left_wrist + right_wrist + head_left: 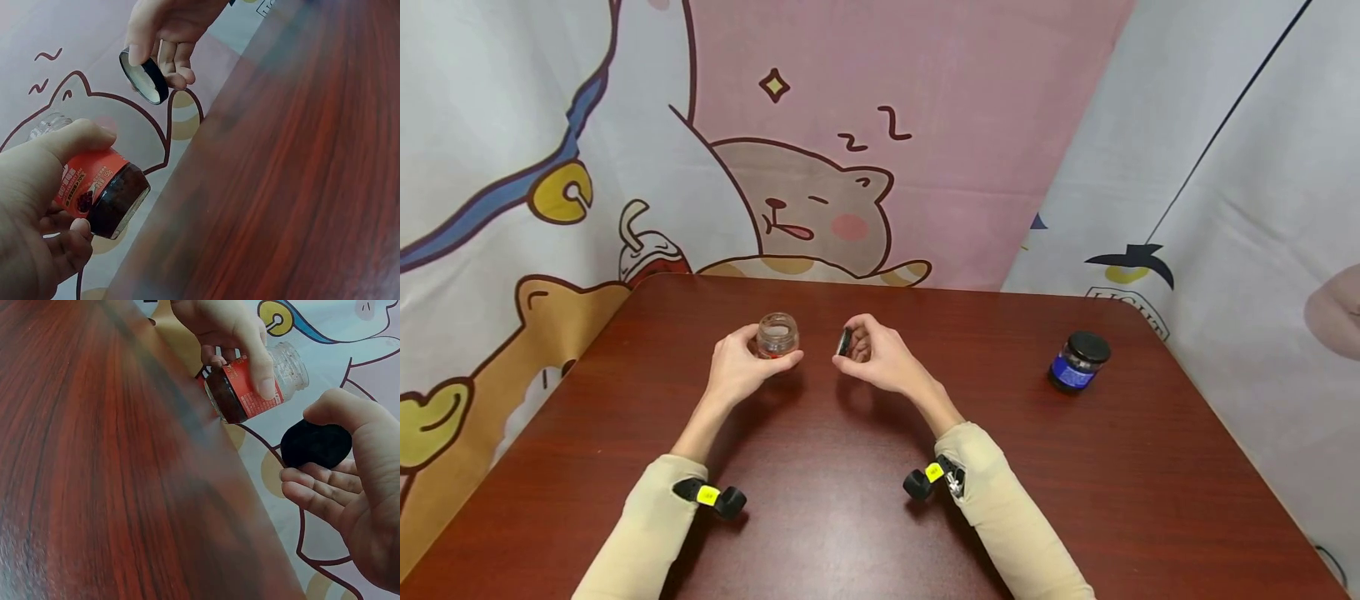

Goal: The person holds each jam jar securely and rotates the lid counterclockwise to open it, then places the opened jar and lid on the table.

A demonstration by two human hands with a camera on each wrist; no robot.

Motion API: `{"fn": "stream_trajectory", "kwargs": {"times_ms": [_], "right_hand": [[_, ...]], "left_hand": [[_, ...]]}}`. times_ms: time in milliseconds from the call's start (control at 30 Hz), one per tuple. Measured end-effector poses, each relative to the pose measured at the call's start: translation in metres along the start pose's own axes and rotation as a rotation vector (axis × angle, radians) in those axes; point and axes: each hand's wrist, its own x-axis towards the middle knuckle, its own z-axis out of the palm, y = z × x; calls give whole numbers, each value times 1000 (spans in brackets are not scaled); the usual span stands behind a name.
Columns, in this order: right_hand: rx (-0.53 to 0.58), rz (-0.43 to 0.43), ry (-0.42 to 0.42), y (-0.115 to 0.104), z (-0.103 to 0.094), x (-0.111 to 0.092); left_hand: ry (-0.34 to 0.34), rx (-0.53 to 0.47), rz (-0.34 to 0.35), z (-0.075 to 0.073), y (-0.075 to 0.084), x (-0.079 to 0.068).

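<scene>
A small glass jar (777,335) with a red label and dark contents at its bottom is gripped by my left hand (737,364), thumb on one side and fingers on the other. Its mouth is uncovered; in the left wrist view the red label (94,175) shows between thumb and fingers. To the right, my right hand (883,354) pinches a black lid (315,444) between thumb and fingers. The lid's pale inner face (142,81) is visible in the left wrist view. A gap separates lid and jar, both held above the table.
A second jar (1078,362) with a black lid and blue label stands upright on the right of the brown table (820,517). A cartoon-printed cloth (955,150) hangs behind the table's far edge.
</scene>
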Motion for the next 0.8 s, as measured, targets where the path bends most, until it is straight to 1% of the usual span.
{"fn": "stream_trajectory", "kwargs": {"times_ms": [233,467,600,800], "right_hand": [[1,5,-50,-2,11,3],[-4,-10,-90,-4,28,10],[-33,-28,-122,-7,37,13],[-106,-31,-126,-8,45,16]], "left_hand": [[9,-5,-18,-2,-5,1],[7,-1,-24,-3,-11,2],[11,5,-26,-4,-14,2],[15,13,-33,-4,-18,3]]}}
